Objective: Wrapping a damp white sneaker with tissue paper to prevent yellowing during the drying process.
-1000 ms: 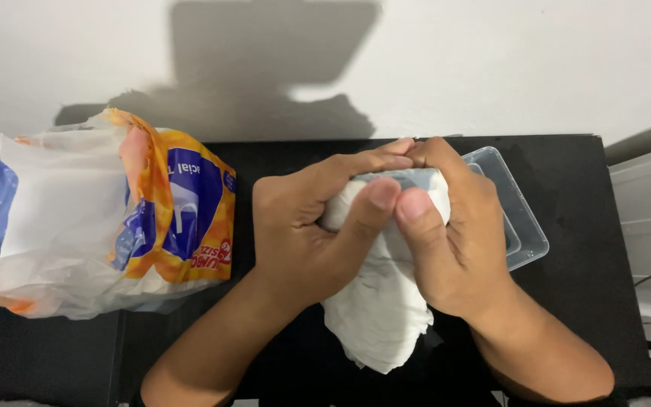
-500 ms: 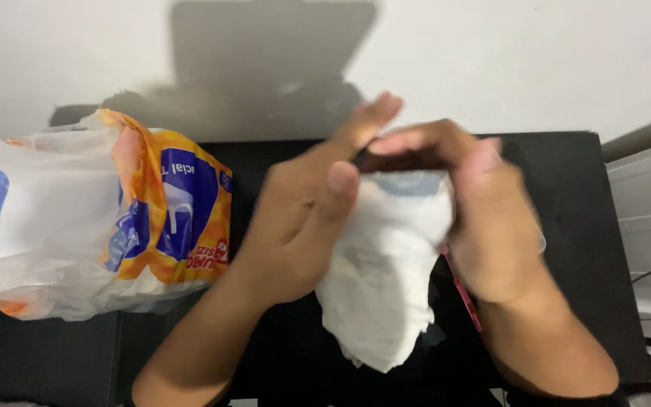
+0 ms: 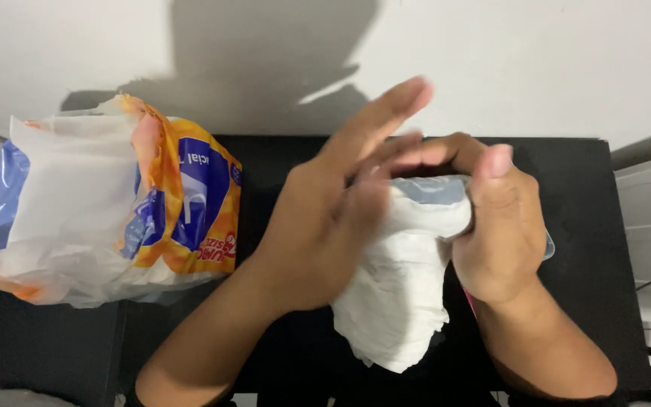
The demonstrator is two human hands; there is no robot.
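Right hand point(image 3: 502, 226) grip clenched on tissue wad point(image 3: 401, 290); left hand point(image 3: 333, 218) grip released, fingers spread, touching wad. Tissue bag point(image 3: 114, 203) left of wad.

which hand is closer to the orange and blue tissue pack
Left. The left hand is just to the right of the tissue pack, fingers spread against the white wad of tissue. The right hand grips the wad's far side, farther from the pack.

"How many hands did you count over that black table point(image 3: 574, 196)?"

"Two: a left hand point(image 3: 325, 226) and a right hand point(image 3: 502, 226)."

"And the rest?"

"One wad of white tissue point(image 3: 401, 294), one clear plastic container point(image 3: 435, 188), and one orange-and-blue tissue pack point(image 3: 114, 211) at the table's left edge."
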